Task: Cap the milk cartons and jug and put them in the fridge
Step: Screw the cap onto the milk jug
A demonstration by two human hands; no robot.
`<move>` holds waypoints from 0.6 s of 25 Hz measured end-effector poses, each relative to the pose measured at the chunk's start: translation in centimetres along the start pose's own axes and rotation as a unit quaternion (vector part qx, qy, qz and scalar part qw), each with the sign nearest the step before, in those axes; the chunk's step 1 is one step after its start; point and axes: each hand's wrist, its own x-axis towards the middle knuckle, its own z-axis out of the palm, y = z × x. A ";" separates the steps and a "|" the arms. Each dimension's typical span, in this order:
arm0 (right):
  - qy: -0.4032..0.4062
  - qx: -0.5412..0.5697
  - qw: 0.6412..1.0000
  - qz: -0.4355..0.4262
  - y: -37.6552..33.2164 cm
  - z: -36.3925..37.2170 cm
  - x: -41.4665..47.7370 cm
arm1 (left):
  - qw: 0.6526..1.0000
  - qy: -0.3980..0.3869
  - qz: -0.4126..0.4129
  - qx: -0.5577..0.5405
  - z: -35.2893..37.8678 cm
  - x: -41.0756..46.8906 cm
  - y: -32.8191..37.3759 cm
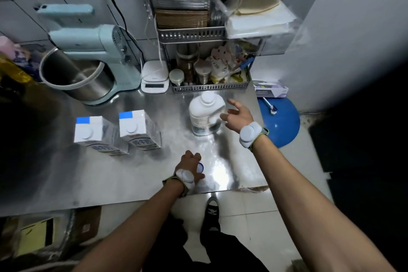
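Two white milk cartons stand side by side on the steel counter, the left carton (91, 133) and the right carton (135, 129), each with blue tape at the top and a white round cap. A white milk jug (204, 115) stands to their right, a white cap on its neck. My right hand (237, 113) hovers open just right of the jug, fingers spread close to its side. My left hand (191, 166) rests near the counter's front edge, curled over a small blue-rimmed cap (200, 166).
A pale blue stand mixer (92, 51) with a steel bowl (72, 75) sits at the back left. A white scale (154, 77) and a wire rack of jars (209, 70) line the back. A blue basin (280, 121) lies on the floor to the right.
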 end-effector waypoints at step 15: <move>0.011 0.014 0.999 -0.041 0.1 1.2 1.8 | 0.941 0.305 0.028 -0.141 -10.2 0.0 2.2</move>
